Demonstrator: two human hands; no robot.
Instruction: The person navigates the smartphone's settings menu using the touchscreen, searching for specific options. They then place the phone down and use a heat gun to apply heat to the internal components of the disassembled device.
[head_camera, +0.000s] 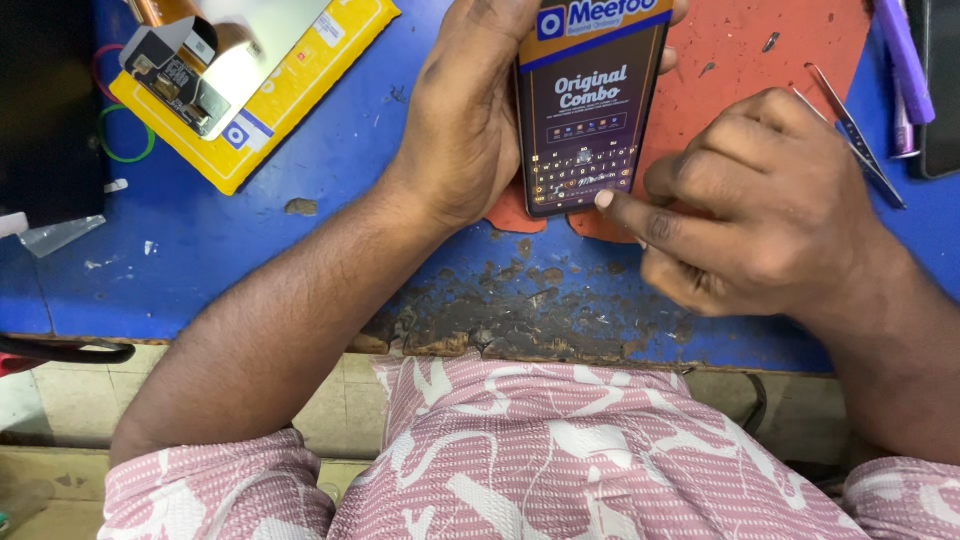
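I held the phone screen (585, 105) in my left hand (470, 120), fingers wrapped round its left edge and my fingertips showing past its right edge, so that its near end hung just above the red mat (760, 50) on the blue surface (330, 160). A dark printed film covered its face. My right hand (760, 215) lay just to the right, fingers curled loosely, grasping nothing, with the forefinger stretched out and its nail touching the near right corner of the screen. From that I judged I was at the step of picking at the corner of the protective film to start lifting it; the film still lay flat over the whole face, so the peel had not yet begun. The next move, as I saw it, called for getting the nail under the film's edge without flexing the panel, while my left hand kept it steady. Tweezers (850, 130) lay on the mat to the far right, close to my knuckles, and a purple tool (905, 60) lay beyond them. At the far left a yellow packet (290, 90) carried another screen part (215, 60), well apart from my hands. The near edge of the surface was badly worn and chipped.
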